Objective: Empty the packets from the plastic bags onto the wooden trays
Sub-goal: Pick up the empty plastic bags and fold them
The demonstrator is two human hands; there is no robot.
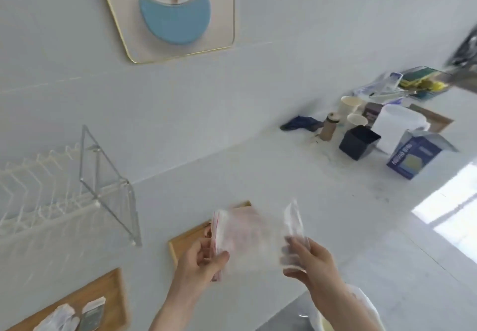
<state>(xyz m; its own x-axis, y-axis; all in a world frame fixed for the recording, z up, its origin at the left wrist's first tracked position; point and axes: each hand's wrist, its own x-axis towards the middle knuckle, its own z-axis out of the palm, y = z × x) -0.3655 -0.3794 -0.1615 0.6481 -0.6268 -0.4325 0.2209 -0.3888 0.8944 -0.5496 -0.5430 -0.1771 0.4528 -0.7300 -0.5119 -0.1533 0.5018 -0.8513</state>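
Observation:
My left hand (200, 263) pinches the red-striped zip edge of a clear plastic bag (242, 237). My right hand (308, 261) grips the bag's other end, where clear plastic (294, 221) sticks up above the fingers. The bag is blurred and stretched between both hands, above a wooden tray (184, 240) on the white counter. I cannot tell what the bag holds. A second wooden tray (108, 294) at the lower left holds a few small packets (64, 317).
A white dish rack (38, 201) with a clear acrylic stand (108, 183) stands at the left. At the back right sit paper cups (349, 107), a black square container (358, 142), a blue box (415, 156) and other clutter. A framed picture (178, 15) hangs on the wall.

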